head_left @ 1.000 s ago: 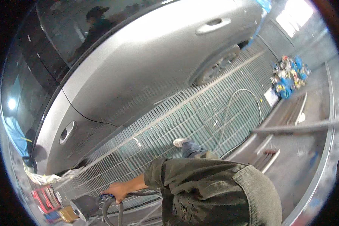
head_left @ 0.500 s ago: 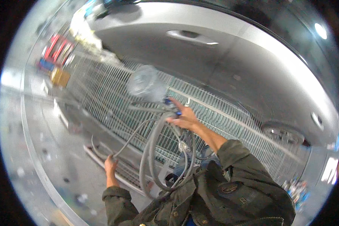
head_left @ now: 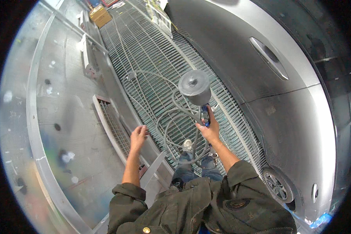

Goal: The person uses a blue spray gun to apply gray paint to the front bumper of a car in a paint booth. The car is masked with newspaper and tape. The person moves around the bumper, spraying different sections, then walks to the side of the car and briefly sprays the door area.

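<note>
My right hand (head_left: pixel 209 130) is closed round the blue-and-dark handle of a paint spray gun (head_left: pixel 205 116). A grey, lidded round cup (head_left: pixel 195 86) tops the gun. Also at this hand is a grey hose (head_left: pixel 174 100), whose loops hang down toward my legs and shoes. One length of it runs out over the floor grating to the far left. My left hand (head_left: pixel 139 135) is held out to the left beside the wall, fingers loosely bent and apart, holding nothing. The gun's nozzle is hidden.
A grey car (head_left: pixel 222 50) with door handles and a wheel (head_left: pixel 277 185) stands close on my right. Metal grating (head_left: pixel 144 50) covers the floor. Along the left wall sit a framed vent grille (head_left: pixel 115 130) and a pale box-shaped fixture (head_left: pixel 88 58). A cardboard box (head_left: pixel 100 16) lies far ahead.
My left hand has let go of the hose, which now drops in loops to the grating. The view has turned left-to-right, and the gun's cup now stands more upright.
</note>
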Available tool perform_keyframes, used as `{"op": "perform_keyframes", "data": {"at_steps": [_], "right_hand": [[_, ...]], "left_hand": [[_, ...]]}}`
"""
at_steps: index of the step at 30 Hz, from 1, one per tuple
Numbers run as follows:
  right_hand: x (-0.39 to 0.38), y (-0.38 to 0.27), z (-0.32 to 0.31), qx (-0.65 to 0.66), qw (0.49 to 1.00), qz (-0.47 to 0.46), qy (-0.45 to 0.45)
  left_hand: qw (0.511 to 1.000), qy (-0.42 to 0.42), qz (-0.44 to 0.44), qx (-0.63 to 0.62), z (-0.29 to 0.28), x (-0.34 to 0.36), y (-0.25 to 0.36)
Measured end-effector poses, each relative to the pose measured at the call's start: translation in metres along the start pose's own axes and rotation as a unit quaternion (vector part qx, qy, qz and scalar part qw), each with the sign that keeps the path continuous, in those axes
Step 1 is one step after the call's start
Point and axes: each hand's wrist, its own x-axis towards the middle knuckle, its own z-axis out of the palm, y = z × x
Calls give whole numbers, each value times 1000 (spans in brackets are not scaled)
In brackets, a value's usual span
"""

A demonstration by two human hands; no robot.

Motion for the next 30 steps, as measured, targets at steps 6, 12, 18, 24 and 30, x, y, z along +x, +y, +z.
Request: {"op": "perform_keyframes", "data": {"at_steps": [6,12,18,24,30], "right_hand": [[-7,9,31,-6,996,-83,20],[-25,-20,52,106,993,-52,0],[-36,-94,38,331,942,35,46],[-35,-147,-27,501,864,-8,60],[-42,-216,-91,481,871,-90,45]], "left_hand": [[991,-37,74,105,74,-49,-10],[983,-175,13,-60,132,-91,-9],[960,-255,87,-80,147,-125,38],[923,-332,167,-94,132,-147,75],[878,-386,283,-11,113,-158,107]]}}
